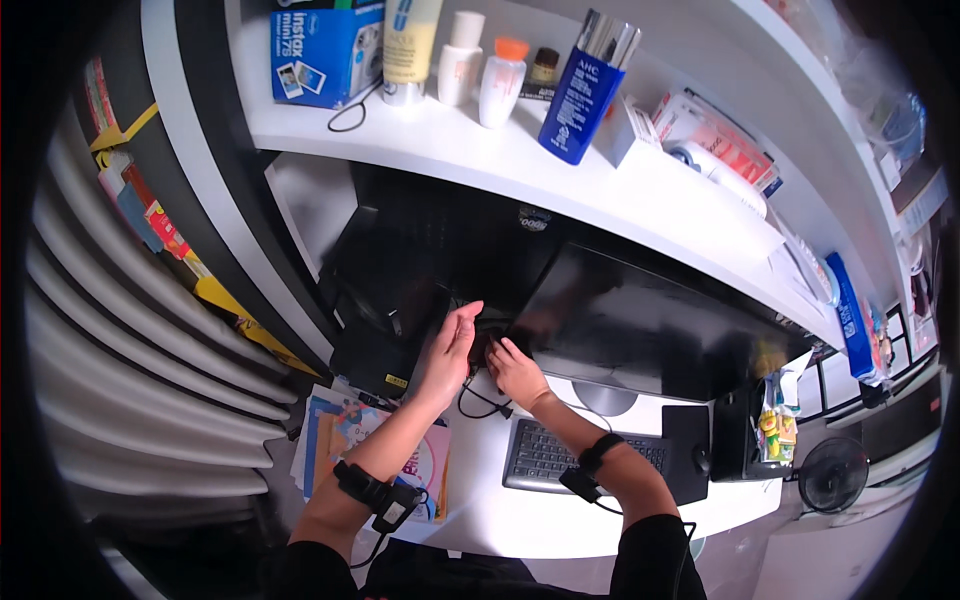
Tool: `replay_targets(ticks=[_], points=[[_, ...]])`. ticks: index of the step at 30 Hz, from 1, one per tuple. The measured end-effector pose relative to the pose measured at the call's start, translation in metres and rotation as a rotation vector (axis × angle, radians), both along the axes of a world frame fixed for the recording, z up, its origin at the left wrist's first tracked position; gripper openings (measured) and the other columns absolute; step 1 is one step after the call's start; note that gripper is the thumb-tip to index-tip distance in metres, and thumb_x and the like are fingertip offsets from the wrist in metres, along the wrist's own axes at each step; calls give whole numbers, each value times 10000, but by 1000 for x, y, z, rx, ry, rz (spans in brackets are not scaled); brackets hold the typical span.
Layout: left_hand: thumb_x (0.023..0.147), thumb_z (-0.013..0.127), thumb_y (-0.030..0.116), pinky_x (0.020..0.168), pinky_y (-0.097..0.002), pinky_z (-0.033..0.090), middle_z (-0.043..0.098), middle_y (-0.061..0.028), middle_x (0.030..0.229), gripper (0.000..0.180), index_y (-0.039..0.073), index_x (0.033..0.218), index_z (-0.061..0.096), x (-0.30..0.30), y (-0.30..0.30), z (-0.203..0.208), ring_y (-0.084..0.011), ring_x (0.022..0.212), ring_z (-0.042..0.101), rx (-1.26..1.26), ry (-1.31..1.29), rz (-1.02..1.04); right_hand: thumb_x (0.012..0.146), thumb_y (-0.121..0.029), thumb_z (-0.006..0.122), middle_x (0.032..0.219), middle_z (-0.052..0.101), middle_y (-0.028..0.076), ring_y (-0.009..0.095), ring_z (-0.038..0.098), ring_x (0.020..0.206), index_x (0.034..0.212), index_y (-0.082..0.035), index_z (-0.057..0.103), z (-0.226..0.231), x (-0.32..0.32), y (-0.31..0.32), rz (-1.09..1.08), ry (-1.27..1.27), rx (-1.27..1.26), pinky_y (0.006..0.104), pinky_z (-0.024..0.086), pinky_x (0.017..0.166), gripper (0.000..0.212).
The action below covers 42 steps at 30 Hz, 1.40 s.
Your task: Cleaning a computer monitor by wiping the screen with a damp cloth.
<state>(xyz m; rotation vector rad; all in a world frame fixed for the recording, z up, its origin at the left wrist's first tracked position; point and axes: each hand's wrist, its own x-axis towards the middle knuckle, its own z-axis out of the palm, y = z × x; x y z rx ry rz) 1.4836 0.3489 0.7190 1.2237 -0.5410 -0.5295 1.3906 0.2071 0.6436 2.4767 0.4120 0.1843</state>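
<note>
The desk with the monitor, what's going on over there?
A person has both hands close together at the monitor's left edge: the left hand beside the right hand, around something dark that is too shadowed to make out. A black cable lies just below them. The keyboard sits on the desk, partly behind the right forearm.

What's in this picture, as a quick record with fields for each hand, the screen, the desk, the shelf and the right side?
Left hand: raised near the monitor, left edge; grip unclear
Right hand: fingertips at that edge; anything held is too dark to tell
Below hands: black cable
Screen: dark
Desk: black keyboard; mouse beside it; papers at left
Shelf: blue box, blue bottle, other containers
Right side: black fan
</note>
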Motion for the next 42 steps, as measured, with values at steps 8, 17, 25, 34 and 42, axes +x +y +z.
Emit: replay_targets(ticks=[8,17,25,34,42], points=[[962,330,226,1003,-284,279,460,-121,1235,349,5,1222,403,-13,-27,7,-200,1187,399,-123,5,119,762,-240,469,1194,496,35,199,354,1224,1070,-106,546,155,3,-2,-138,-455,35,444,215,1010,345],[959,339,202,906,-276,343,467,-81,1178,342,38,1258,362,-21,-85,5,-159,1055,440,-166,-48,122,680,-79,505,1074,490,128,332,425,1058,965,-48,532,202,-3,-26,-160,-824,654,467,298,960,288],[930,415,345,807,-209,350,508,-40,1103,467,10,1255,409,-24,-93,6,-91,932,456,23,88,157,697,-143,491,1056,523,84,273,433,1086,929,-64,535,180,-125,-132,-433,-1019,506,480,221,985,249],[919,448,336,583,-224,239,352,58,711,235,111,879,501,-32,-99,2,-45,633,306,-76,199,287,737,-58,433,1297,351,230,365,297,1230,1257,49,336,150,-297,-285,-619,-1380,506,465,143,1048,539],[921,362,423,1014,-348,216,420,-77,1294,515,46,1272,376,-1,-80,-21,-215,1203,364,-61,168,134,753,41,349,1215,404,189,286,452,1106,1327,10,231,113,-309,-314,-507,-1810,1165,365,351,938,587]])
